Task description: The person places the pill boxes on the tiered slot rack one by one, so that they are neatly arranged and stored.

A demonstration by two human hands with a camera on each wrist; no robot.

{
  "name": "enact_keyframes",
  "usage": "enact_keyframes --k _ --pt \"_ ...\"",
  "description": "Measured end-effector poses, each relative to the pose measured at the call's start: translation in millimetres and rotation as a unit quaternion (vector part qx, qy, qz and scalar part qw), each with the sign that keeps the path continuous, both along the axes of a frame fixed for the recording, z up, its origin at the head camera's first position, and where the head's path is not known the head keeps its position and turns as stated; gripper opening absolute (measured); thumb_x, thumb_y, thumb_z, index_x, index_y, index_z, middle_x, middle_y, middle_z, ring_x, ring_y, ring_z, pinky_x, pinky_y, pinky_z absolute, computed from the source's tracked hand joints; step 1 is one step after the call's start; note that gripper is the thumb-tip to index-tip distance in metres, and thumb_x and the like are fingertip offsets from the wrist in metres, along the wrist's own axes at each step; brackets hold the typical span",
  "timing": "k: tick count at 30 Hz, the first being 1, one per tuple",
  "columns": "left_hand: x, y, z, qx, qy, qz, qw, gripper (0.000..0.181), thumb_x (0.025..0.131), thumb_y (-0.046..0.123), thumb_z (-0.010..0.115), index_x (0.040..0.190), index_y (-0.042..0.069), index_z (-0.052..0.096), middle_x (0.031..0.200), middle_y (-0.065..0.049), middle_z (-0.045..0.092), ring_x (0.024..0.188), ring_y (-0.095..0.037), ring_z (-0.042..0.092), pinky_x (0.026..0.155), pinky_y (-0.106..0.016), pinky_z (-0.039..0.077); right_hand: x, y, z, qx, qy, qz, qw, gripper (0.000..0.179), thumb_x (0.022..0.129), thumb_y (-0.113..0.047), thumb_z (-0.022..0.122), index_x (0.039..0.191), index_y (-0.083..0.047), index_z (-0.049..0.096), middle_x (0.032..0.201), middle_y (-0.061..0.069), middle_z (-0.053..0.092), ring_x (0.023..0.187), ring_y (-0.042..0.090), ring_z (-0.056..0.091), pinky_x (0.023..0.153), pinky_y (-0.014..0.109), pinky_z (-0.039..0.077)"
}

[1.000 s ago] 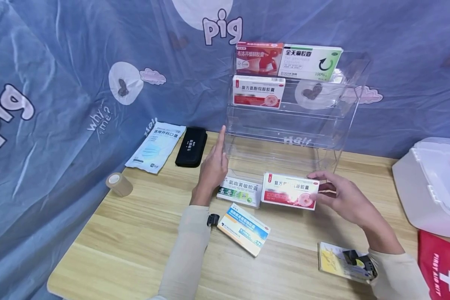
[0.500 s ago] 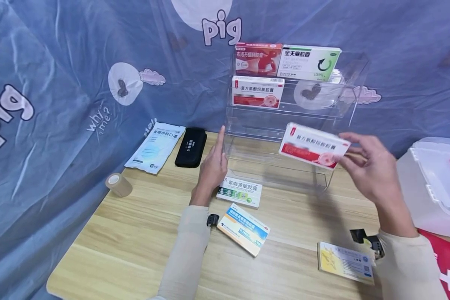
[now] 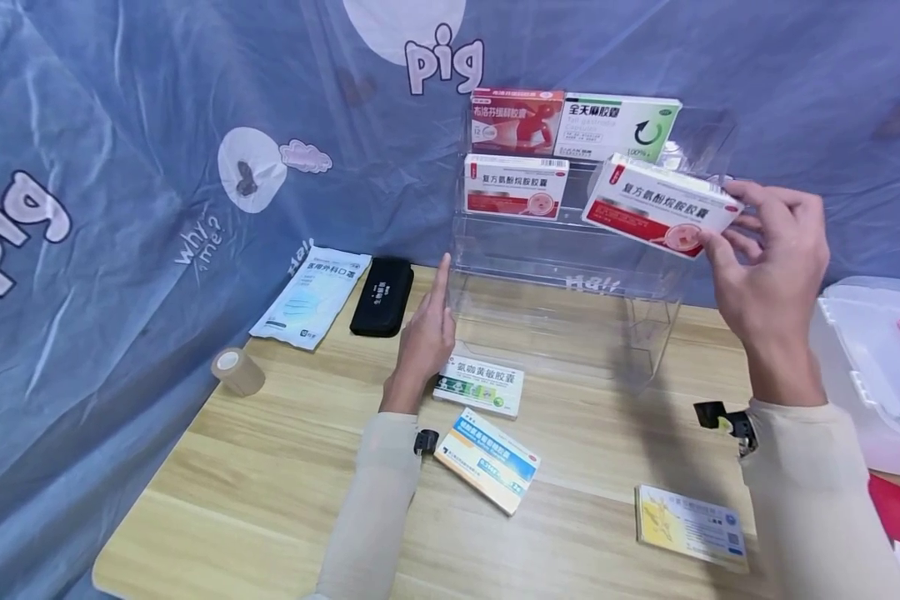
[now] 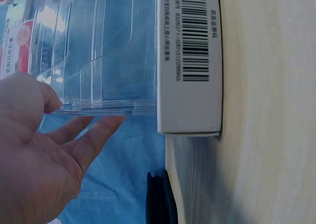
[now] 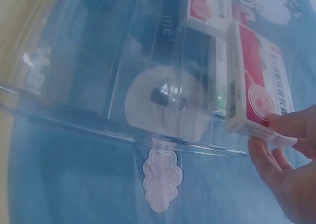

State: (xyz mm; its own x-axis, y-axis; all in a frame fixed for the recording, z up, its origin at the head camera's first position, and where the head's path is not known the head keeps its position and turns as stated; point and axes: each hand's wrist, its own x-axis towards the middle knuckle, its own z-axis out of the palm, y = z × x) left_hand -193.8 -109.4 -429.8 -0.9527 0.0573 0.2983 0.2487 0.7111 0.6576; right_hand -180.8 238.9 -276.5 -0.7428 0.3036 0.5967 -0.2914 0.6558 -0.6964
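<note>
My right hand [image 3: 776,258] pinches a white and red medicine box [image 3: 660,208] by its right end. It holds the box, tilted, in front of the second tier of the clear stepped display rack [image 3: 555,321]; the right wrist view shows thumb and fingers on that box [image 5: 256,80]. At the rack's left side, my left hand [image 3: 423,342] has its index finger straight. The left wrist view shows the thumb and fingers of this hand [image 4: 44,150] on either side of the rack's side panel [image 4: 98,105]. A matching red and white box [image 3: 516,187] stands on the second tier.
A red box [image 3: 516,121] and a green-white box [image 3: 615,125] stand on the top tier. On the table lie a green-white box [image 3: 483,387], a blue-orange box [image 3: 487,458], a yellow-white box [image 3: 690,525], a mask packet [image 3: 311,296], a black case [image 3: 382,296] and a tape roll [image 3: 237,372].
My right hand has lifted the white and red medicine box off the table, up and to the right, to the rack's second tier. The left hand has stayed at the rack's side.
</note>
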Motion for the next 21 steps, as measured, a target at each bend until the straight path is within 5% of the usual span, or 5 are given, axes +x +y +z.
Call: enact_keyframes --k 8,16,21 --pt "0.1 -0.2 0.2 -0.007 -0.002 0.002 1.0 0.084 0.112 0.009 0.046 0.173 0.044 0.0 0.175 -0.006 0.039 0.105 -0.036 0.068 0.075 -0.051 0.057 -31.4 -1.5 13.0 0.0 0.026 -0.033 0.9991 0.052 0.093 0.008 0.074 0.137 -0.019 0.075 0.118 -0.023 0.038 0.108 -0.01 0.061 0.089 0.006 0.053" --pt "1.4 0.6 2.0 -0.008 -0.002 0.003 1.0 0.084 0.112 0.009 0.047 0.173 0.044 0.0 0.174 -0.007 0.04 0.103 -0.038 0.068 0.075 -0.053 0.057 -52.4 -4.2 24.1 -0.013 0.057 -0.005 0.9983 0.05 0.094 0.009 0.072 0.136 -0.016 0.075 0.118 -0.021 0.039 0.115 0.0 0.068 0.095 0.012 0.057" --pt "1.3 1.0 2.1 -0.003 -0.004 0.003 1.0 0.085 0.112 0.008 0.047 0.173 0.044 0.0 0.175 -0.006 0.039 0.112 -0.038 0.068 0.077 -0.053 0.058 -61.7 -2.8 29.1 0.008 0.032 -0.011 0.9994 0.05 0.094 0.01 0.069 0.138 -0.015 0.075 0.116 -0.022 0.035 0.116 -0.002 0.063 0.097 0.011 0.056"
